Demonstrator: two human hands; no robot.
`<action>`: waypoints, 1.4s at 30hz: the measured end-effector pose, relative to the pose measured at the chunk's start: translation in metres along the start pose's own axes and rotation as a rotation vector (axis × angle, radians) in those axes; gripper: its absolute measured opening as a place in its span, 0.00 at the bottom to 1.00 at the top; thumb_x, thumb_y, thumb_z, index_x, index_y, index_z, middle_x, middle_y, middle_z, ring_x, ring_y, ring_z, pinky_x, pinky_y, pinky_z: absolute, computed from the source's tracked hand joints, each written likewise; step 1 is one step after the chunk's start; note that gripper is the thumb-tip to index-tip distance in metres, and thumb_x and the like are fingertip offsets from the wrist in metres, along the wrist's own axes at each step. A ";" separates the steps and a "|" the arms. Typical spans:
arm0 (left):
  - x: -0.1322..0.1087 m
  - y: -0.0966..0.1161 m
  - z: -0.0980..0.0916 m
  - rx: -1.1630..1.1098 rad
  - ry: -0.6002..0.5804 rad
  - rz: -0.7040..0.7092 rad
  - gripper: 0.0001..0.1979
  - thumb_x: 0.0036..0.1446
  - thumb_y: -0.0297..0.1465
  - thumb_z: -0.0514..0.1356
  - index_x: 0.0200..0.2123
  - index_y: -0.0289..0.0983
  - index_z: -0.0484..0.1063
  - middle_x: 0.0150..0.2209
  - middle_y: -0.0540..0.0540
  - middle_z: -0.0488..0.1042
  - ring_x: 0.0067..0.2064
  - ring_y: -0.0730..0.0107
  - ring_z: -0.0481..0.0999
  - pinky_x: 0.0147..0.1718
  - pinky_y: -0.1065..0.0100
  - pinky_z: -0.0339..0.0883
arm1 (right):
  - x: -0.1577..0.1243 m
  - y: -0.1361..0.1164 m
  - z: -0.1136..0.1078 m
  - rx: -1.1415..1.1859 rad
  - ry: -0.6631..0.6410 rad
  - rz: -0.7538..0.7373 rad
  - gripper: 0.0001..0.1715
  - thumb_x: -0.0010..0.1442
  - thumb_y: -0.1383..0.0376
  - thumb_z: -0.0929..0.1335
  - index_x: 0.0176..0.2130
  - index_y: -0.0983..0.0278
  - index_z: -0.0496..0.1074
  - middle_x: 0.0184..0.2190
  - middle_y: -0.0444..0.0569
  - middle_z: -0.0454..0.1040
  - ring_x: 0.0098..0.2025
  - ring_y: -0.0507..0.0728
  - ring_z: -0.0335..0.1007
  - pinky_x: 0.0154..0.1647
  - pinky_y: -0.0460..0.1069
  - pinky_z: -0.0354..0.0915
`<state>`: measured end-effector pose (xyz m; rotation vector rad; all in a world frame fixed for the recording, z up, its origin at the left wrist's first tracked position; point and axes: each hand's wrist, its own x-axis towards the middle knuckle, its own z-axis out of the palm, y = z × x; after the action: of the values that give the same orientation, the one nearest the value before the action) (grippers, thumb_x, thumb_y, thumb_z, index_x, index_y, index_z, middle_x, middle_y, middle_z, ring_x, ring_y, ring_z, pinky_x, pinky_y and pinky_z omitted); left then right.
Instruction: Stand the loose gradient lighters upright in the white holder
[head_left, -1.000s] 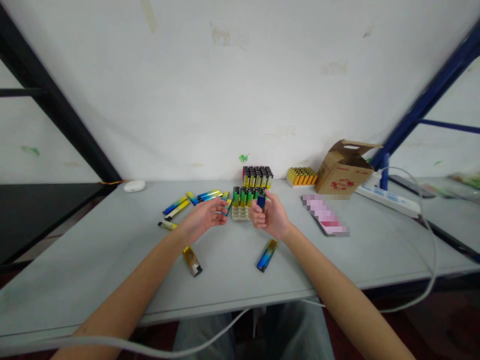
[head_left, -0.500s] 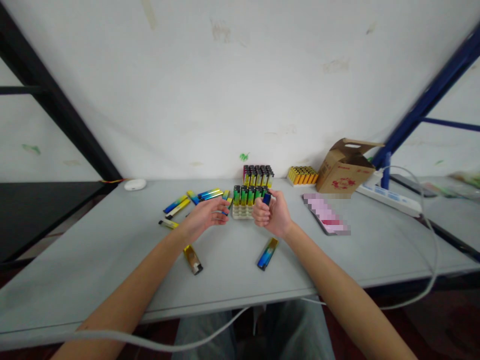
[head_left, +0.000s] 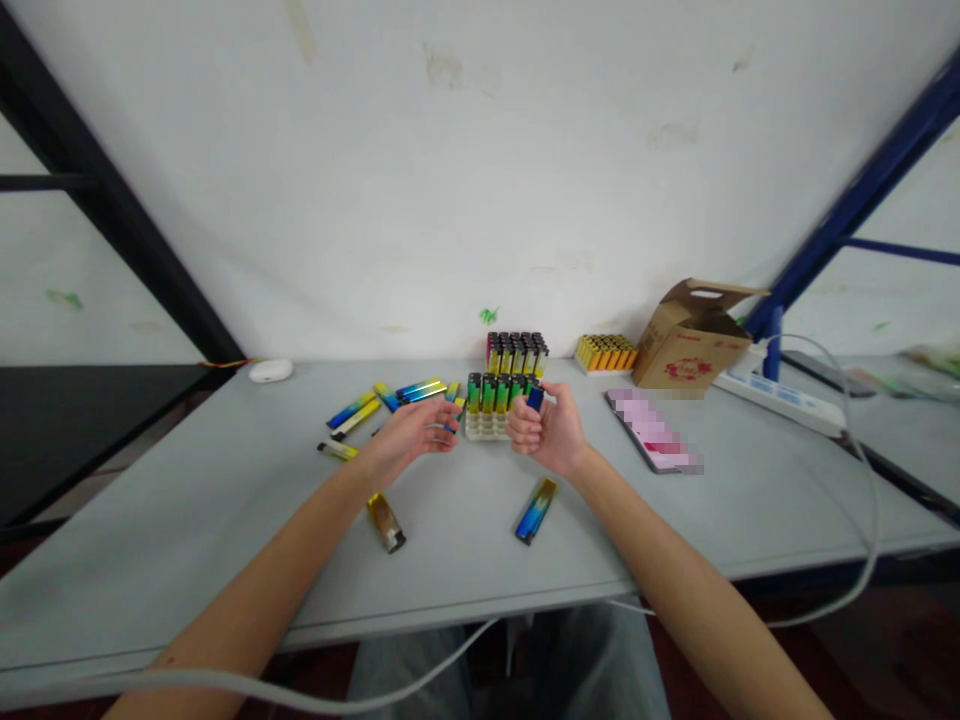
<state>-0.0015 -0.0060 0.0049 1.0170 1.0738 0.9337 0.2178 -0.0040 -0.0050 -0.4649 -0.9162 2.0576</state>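
Observation:
My right hand is closed around a lighter, whose dark blue end sticks out above the fist. Just left of that fist stands a pale tray with upright green-and-yellow lighters in its back part and bare slots at its front. My left hand is held over the table with its fingers apart and nothing seen in them. Behind and beside it lie several loose blue and yellow lighters, partly hidden by the hand. One blue-and-gold lighter lies nearer me, and a brownish-yellow lighter is below my left wrist.
Against the wall stand another block of lighters and a tray of orange-yellow ones. Rightward are an open cardboard box, a phone and a power strip. A white case sits back left; a cable crosses the front.
Almost nothing differs. Both hands keep their place and pose, and the whole view has shifted very slightly.

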 end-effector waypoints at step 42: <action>0.001 -0.004 -0.001 0.010 -0.061 0.026 0.14 0.56 0.39 0.62 0.37 0.33 0.74 0.30 0.45 0.75 0.29 0.69 0.75 0.33 0.66 0.68 | 0.006 0.006 0.004 -0.173 0.177 0.007 0.25 0.56 0.47 0.57 0.19 0.61 0.53 0.15 0.35 0.44 0.17 0.47 0.32 0.14 0.41 0.37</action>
<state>-0.0018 -0.0061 0.0005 1.0636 1.0169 0.9136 0.2087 -0.0038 -0.0072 -0.7313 -0.9889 1.9161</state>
